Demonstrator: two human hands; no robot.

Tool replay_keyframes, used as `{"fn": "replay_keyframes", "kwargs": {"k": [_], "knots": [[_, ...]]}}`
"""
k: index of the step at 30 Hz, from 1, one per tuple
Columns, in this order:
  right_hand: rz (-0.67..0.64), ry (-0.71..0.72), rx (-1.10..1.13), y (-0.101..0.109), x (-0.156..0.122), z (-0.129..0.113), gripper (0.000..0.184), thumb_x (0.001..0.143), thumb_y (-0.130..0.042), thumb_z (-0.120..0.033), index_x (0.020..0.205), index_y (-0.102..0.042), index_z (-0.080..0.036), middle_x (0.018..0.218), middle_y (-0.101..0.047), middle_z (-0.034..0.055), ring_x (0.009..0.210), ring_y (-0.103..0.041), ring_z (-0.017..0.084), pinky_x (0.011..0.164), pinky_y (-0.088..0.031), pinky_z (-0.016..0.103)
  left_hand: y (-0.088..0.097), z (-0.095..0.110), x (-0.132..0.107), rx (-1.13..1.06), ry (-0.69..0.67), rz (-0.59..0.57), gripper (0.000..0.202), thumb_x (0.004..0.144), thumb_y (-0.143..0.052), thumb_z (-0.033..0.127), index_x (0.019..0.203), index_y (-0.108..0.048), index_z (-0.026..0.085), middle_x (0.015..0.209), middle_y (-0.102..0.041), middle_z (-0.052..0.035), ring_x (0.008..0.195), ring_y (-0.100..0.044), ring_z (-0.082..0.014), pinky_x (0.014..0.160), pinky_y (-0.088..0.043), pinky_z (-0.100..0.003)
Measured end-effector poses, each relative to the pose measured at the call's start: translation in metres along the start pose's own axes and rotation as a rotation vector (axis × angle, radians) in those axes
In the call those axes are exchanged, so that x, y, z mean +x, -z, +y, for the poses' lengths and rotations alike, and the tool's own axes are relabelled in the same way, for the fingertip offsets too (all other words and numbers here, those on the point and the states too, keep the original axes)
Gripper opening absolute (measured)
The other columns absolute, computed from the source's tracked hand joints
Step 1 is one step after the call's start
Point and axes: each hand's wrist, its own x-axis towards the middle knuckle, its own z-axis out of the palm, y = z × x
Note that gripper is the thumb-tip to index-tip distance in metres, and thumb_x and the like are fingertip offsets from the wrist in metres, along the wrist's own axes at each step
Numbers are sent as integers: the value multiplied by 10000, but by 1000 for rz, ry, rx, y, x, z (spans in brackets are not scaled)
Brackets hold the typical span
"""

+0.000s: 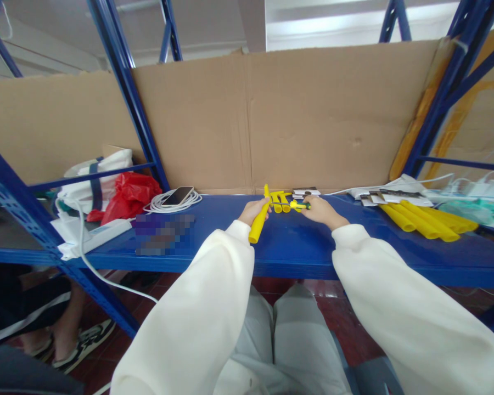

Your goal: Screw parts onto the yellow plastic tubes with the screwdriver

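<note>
- The left hand (255,210) is closed around a yellow tube (258,226), which is tilted, its wide end toward the person.
- The right hand (320,211), to the right of this tube, is gripping a screwdriver (299,205) with a yellow and green handle; its thin shaft is directed to the tube. Whether the tip touches it, I cannot tell.
- The two hands are apart from each other, both above the blue shelf (304,249), and the tube is between the person and the cardboard panel (321,115).
- Just behind the tube, slightly right, are lying short yellow pieces (277,202).
- Well to the right of the tube, there is a pile of longer yellow tubes (426,222).
- To the left of the tube, a phone (178,196) rests on a coiled white cable (158,206); farther left is a red plastic bag (127,195).
</note>
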Motion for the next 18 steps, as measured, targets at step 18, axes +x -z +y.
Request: {"fn": "replay_keyframes", "kwargs": {"k": [18], "knots": [[-24,17,57,1,-3,-3,281,803,-646,-206,1083,-668,-189,1039,-757,110,944,-703,236,777,-487,267,-2,2,-4,-30,7,28,319,930,-637,248,628,-580,161,476,-556,24,352,-445,-66,415,-368,-201]]}}
